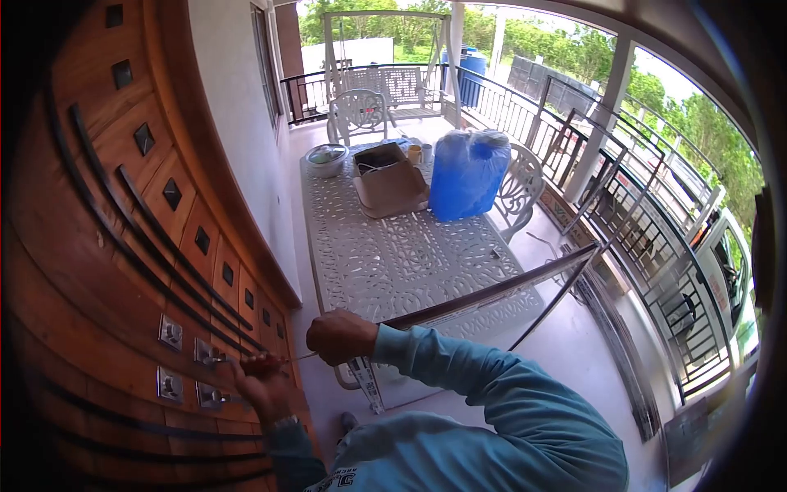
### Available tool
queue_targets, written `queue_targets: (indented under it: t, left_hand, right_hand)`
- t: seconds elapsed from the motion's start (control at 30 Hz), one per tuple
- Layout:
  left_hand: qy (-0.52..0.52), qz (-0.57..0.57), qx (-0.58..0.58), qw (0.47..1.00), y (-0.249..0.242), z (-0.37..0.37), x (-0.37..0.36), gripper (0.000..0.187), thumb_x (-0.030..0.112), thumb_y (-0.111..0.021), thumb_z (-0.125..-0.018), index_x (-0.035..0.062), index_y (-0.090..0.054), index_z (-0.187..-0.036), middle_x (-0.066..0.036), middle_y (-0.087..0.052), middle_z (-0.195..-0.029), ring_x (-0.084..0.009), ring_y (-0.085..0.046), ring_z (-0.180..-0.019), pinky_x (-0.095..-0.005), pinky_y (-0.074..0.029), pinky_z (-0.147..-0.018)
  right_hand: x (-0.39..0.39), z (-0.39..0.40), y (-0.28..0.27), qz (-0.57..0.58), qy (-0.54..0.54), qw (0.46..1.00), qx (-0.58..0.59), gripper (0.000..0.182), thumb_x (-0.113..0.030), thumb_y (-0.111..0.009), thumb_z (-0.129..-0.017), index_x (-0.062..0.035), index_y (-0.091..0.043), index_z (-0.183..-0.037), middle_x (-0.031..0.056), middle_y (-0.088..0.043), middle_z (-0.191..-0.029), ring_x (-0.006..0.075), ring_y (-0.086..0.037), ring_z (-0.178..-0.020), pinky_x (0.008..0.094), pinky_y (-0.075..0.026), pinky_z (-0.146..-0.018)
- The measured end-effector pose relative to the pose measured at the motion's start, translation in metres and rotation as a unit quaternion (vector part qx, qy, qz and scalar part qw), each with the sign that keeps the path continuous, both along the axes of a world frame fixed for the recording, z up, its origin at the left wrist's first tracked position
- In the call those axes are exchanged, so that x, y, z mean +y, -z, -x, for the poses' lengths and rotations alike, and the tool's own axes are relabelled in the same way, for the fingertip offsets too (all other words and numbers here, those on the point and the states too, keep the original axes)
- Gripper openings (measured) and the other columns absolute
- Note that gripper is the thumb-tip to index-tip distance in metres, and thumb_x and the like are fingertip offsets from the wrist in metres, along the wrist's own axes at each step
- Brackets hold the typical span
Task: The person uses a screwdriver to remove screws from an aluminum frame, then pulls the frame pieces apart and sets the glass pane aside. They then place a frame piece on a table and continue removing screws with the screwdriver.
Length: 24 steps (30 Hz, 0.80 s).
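My left hand [266,392] is at the wooden door [106,283], close to a silver knob [208,353], its fingers smeared and partly hidden. What it may hold is unclear. More square metal plates [170,332] sit on the door around the knob. To the right, my right hand [343,337] is a closed fist, with a thin pale rod [306,357] running from it toward my left hand. The near end of the white patterned table [385,254] lies just beyond my right hand.
An open box [389,184], a bowl [326,161] and a blue container in plastic [467,176] stand on the table. Long dark metal frames [492,283] lean across its right side. White chairs [361,115] surround it, and a black railing [664,287] runs along the right.
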<state>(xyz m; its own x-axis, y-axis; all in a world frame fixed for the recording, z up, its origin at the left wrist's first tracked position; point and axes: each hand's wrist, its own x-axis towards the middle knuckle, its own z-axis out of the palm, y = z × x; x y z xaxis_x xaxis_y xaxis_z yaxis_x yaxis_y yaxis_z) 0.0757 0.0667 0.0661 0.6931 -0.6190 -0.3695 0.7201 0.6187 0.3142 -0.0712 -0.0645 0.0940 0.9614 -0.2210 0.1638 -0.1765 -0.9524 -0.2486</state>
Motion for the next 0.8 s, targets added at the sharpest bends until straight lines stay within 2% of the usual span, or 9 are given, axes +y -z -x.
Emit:
queue_targets:
  t: [0.17,0.27,0.37,0.47,0.57,0.67,0.7,0.77,0.8]
  left_hand:
    - [0.131,0.347,-0.103,0.923,0.060,-0.034,-0.020,0.048,0.042,-0.037,-0.101,0.0134,-0.045,-0.063,-0.001,-0.040,-0.056,-0.0156,-0.040,-0.051,-0.0330,-0.042,-0.060]
    - [0.017,0.009,-0.017,1.000,0.019,-0.010,-0.015,0.048,0.042,-0.037,-0.101,0.0124,-0.049,-0.066,-0.002,-0.047,-0.058,-0.0167,-0.047,-0.053,-0.0334,-0.043,-0.062]
    - [0.029,-0.088,-0.002,0.996,-0.011,0.005,0.000,0.047,0.042,-0.038,-0.101,0.0113,-0.052,-0.068,-0.003,-0.051,-0.060,-0.0168,-0.052,-0.057,-0.0338,-0.044,-0.063]
    - [0.040,0.023,-0.023,0.999,0.023,-0.009,-0.006,0.046,0.041,-0.039,-0.100,0.0114,-0.052,-0.067,-0.003,-0.050,-0.060,-0.0172,-0.052,-0.058,-0.0352,-0.044,-0.065]
    - [0.209,0.403,-0.139,0.880,0.073,-0.044,-0.025,0.047,0.042,-0.037,-0.099,0.0111,-0.052,-0.068,-0.005,-0.052,-0.062,-0.0193,-0.053,-0.060,-0.0365,-0.044,-0.069]
    - [0.188,0.372,-0.097,0.904,0.080,-0.038,-0.020,0.042,0.038,-0.040,-0.098,0.0114,-0.051,-0.067,-0.004,-0.050,-0.062,-0.0192,-0.051,-0.059,-0.0370,-0.043,-0.071]
    - [0.142,0.232,-0.059,0.960,0.061,-0.024,-0.015,0.039,0.036,-0.041,-0.097,0.0115,-0.050,-0.067,-0.003,-0.049,-0.061,-0.0184,-0.050,-0.058,-0.0369,-0.043,-0.070]
    - [0.044,-0.055,0.020,0.997,-0.005,0.007,-0.008,0.035,0.032,-0.043,-0.096,0.0119,-0.048,-0.067,-0.002,-0.047,-0.060,-0.0170,-0.048,-0.057,-0.0368,-0.042,-0.070]
    - [0.044,-0.054,0.017,0.997,-0.012,0.008,-0.003,0.034,0.030,-0.043,-0.095,0.0120,-0.048,-0.067,-0.002,-0.046,-0.060,-0.0166,-0.047,-0.057,-0.0368,-0.042,-0.069]
  right_hand:
    - [0.002,0.000,-0.002,0.002,0.007,1.000,-0.005,0.008,-0.005,-0.061,-0.062,-0.0035,-0.068,-0.067,0.0145,-0.064,-0.066,0.0326,-0.067,-0.066,0.0394,-0.054,-0.058]
    - [0.002,0.001,-0.003,0.002,0.011,1.000,0.001,0.009,-0.005,-0.061,-0.062,-0.0026,-0.068,-0.067,0.0153,-0.064,-0.067,0.0326,-0.067,-0.067,0.0394,-0.054,-0.058]
    - [0.002,0.002,-0.005,0.006,0.017,1.000,-0.002,0.008,-0.005,-0.061,-0.063,-0.0024,-0.068,-0.068,0.0157,-0.064,-0.067,0.0324,-0.067,-0.067,0.0392,-0.054,-0.058]
    - [0.009,0.005,-0.008,-0.013,0.020,1.000,0.003,0.008,-0.004,-0.062,-0.063,-0.0031,-0.068,-0.068,0.0157,-0.064,-0.067,0.0321,-0.066,-0.066,0.0389,-0.054,-0.058]
    - [0.007,0.005,-0.013,-0.010,0.025,1.000,-0.005,0.008,-0.005,-0.062,-0.063,-0.0041,-0.068,-0.068,0.0152,-0.064,-0.067,0.0318,-0.066,-0.066,0.0389,-0.054,-0.059]
    - [0.006,0.003,-0.012,-0.013,0.020,1.000,-0.009,0.008,-0.005,-0.062,-0.063,-0.0051,-0.068,-0.069,0.0140,-0.064,-0.067,0.0315,-0.066,-0.066,0.0391,-0.054,-0.059]
    - [0.006,0.004,-0.013,-0.020,0.024,1.000,-0.002,0.008,-0.005,-0.062,-0.063,-0.0055,-0.068,-0.069,0.0135,-0.064,-0.067,0.0314,-0.066,-0.066,0.0392,-0.054,-0.059]
    - [0.006,0.006,-0.015,-0.010,0.023,1.000,0.001,0.009,-0.005,-0.062,-0.063,-0.0062,-0.068,-0.070,0.0128,-0.064,-0.067,0.0313,-0.066,-0.067,0.0394,-0.054,-0.060]
    - [0.006,0.006,-0.015,0.003,0.019,1.000,-0.005,0.009,-0.004,-0.062,-0.063,-0.0065,-0.068,-0.070,0.0126,-0.064,-0.067,0.0314,-0.066,-0.067,0.0394,-0.054,-0.060]
